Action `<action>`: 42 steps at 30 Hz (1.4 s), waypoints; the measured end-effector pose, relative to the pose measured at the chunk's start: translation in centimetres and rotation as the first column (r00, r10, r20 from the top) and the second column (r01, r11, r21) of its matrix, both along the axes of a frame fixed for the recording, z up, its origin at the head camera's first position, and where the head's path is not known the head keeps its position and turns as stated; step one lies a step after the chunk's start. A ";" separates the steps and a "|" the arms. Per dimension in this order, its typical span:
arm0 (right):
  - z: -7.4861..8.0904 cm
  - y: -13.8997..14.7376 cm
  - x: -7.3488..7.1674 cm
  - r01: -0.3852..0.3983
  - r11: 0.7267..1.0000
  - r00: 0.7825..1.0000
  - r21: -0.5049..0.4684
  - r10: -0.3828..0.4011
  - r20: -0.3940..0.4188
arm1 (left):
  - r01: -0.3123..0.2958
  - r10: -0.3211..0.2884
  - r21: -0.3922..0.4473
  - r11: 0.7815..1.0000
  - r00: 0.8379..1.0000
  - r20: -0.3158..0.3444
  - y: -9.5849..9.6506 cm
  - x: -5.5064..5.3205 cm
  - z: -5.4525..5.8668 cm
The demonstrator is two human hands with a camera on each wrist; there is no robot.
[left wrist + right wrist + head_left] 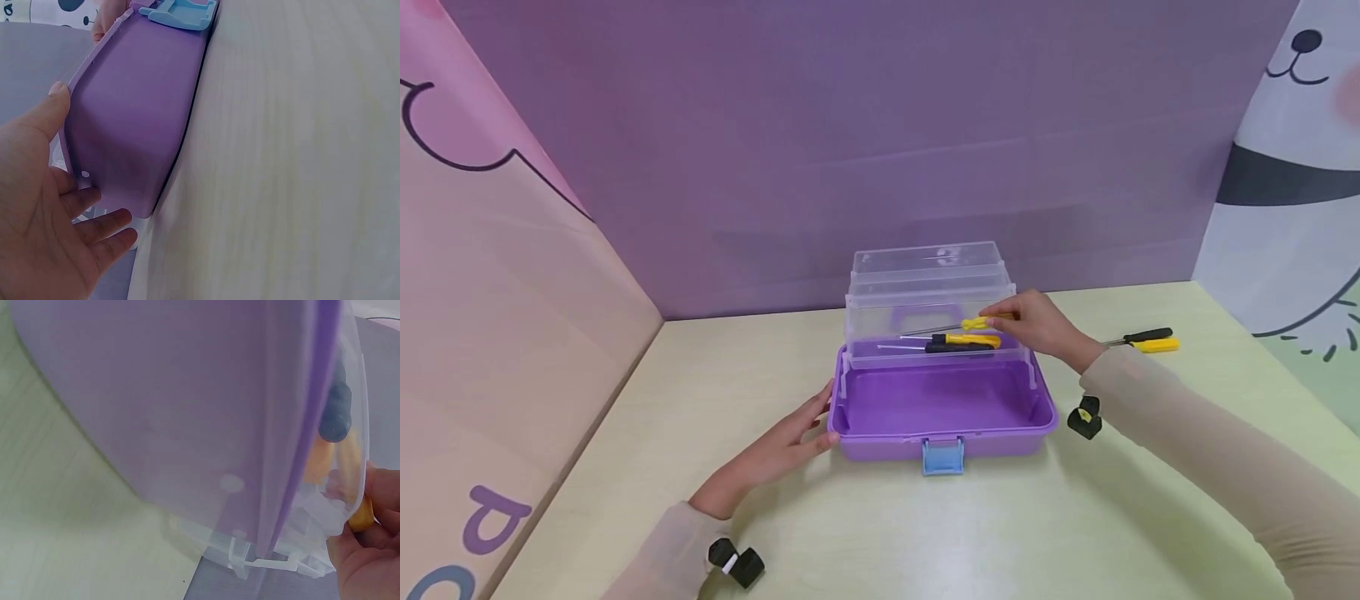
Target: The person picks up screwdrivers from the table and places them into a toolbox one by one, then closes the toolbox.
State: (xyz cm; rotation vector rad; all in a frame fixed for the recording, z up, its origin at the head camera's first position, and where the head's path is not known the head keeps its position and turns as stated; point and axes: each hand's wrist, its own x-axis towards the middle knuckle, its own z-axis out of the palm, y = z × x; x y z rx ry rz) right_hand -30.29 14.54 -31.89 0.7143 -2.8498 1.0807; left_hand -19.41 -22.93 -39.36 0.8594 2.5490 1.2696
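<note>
A purple toolbox with a blue latch stands with its clear tiered trays raised. My left hand rests at its left front corner; in the left wrist view the thumb touches the rim, and the other fingers lie loosely against the end wall. My right hand pinches a yellow-handled screwdriver by its handle, over the lower clear tray. Its shaft points left. In that tray lie a yellow-and-black screwdriver and a black-handled screwdriver. The right wrist view shows fingers gripping the yellow handle beside the tray's end.
To the right on the table lie two more screwdrivers, one with a black handle and one with a yellow handle. A purple backdrop rises behind the box, with printed panels at both sides.
</note>
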 end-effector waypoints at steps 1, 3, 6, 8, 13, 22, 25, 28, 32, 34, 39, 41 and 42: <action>0.0 0.0 0.0 -0.010 1.000 1.000 -0.001 0.010 0.004 | -0.001 0.001 -0.001 1.000 1.000 0.001 0.0 0.0 0.0; 0.1 0.0 -0.1 -0.023 1.000 1.000 0.000 0.023 0.008 | -0.003 0.003 0.000 1.000 1.000 0.002 0.0 0.0 0.1; 0.1 -0.1 -0.2 -0.048 0.999 0.999 0.014 0.048 0.004 | -0.005 0.005 0.003 1.000 1.000 0.004 0.0 0.0 0.1; 0.1 -0.2 -0.2 -0.061 0.998 0.998 0.030 0.061 0.003 | -0.003 0.003 0.004 1.000 1.000 0.005 0.1 0.1 0.2; -0.1 -0.3 -0.1 -0.077 0.996 0.997 0.052 0.076 0.015 | 0.000 0.000 0.007 1.000 1.000 0.008 0.2 0.2 0.2; -0.1 -0.5 -0.1 -0.096 0.992 0.995 0.080 0.097 -0.003 | 0.002 -0.002 0.005 1.000 1.000 0.000 0.1 0.0 0.1; -0.1 -0.6 -0.1 -0.106 0.990 0.994 0.098 0.108 -0.014 | -0.001 0.001 0.007 1.000 1.000 0.004 0.2 0.0 0.1; -0.3 -0.6 -0.2 -0.115 0.986 0.992 0.119 0.119 -0.032 | -0.004 0.004 0.009 1.000 1.000 0.012 0.2 0.1 0.1; -0.5 -0.6 -0.3 -0.124 0.983 0.990 0.138 0.132 -0.054 | -0.003 0.002 0.014 1.000 1.000 0.018 0.3 0.2 0.0; -0.6 -0.5 -0.2 -0.129 0.981 0.988 0.144 0.139 -0.061 | 0.001 -0.001 0.014 1.000 1.000 0.016 0.3 0.2 0.0; -0.7 -0.1 -0.2 -0.144 0.976 0.983 0.162 0.160 -0.089 | 0.005 -0.005 0.006 1.000 1.000 0.008 0.4 0.2 0.1; -0.7 0.0 -0.2 -0.150 0.975 0.981 0.162 0.167 -0.097 | 0.006 -0.006 0.003 1.000 1.000 0.007 0.4 0.1 0.2; -0.7 0.0 -0.3 -0.151 0.975 0.981 0.161 0.168 -0.100 | 0.005 -0.005 0.002 1.000 1.000 0.007 0.4 0.1 0.3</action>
